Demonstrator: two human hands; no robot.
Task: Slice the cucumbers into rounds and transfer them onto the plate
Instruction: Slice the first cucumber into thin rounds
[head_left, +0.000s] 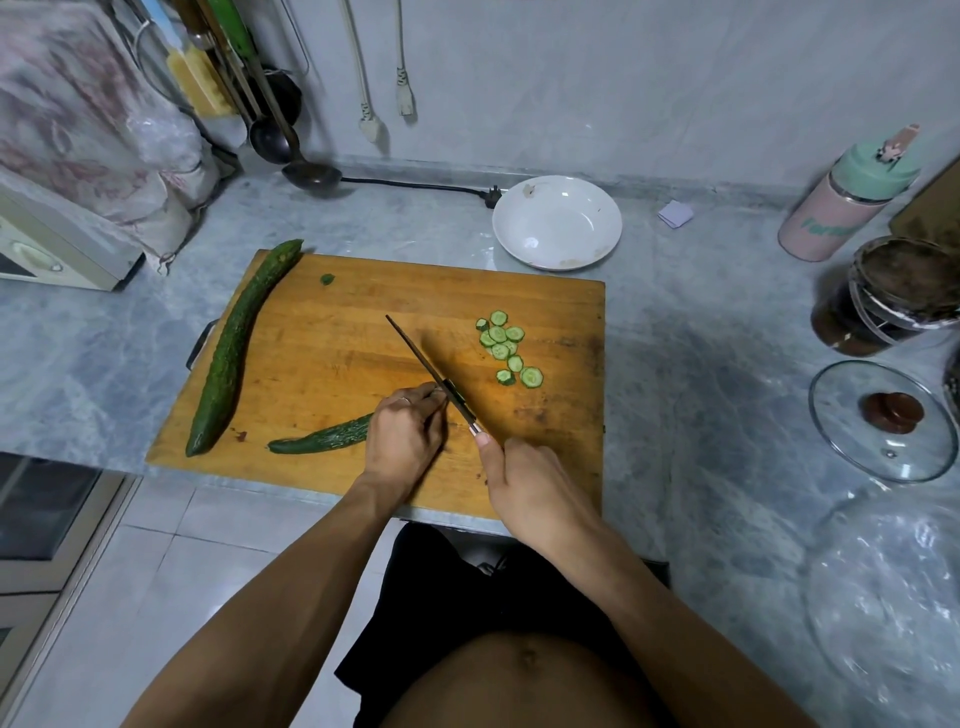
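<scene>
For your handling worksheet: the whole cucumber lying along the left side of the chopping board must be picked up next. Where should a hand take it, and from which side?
Probably round the middle of the whole cucumber, from above. It lies flat and curved along the board's left edge, both ends tapering, so mid-length is thickest and should balance. Nothing covers it; the left hand is nearer.

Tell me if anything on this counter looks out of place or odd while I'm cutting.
Two things. A small green cucumber scrap lies alone near the cutting board's far edge, apart from the slice pile. The white plate has brownish smudges on its rim, so it may want a wipe before the slices go on.
</scene>
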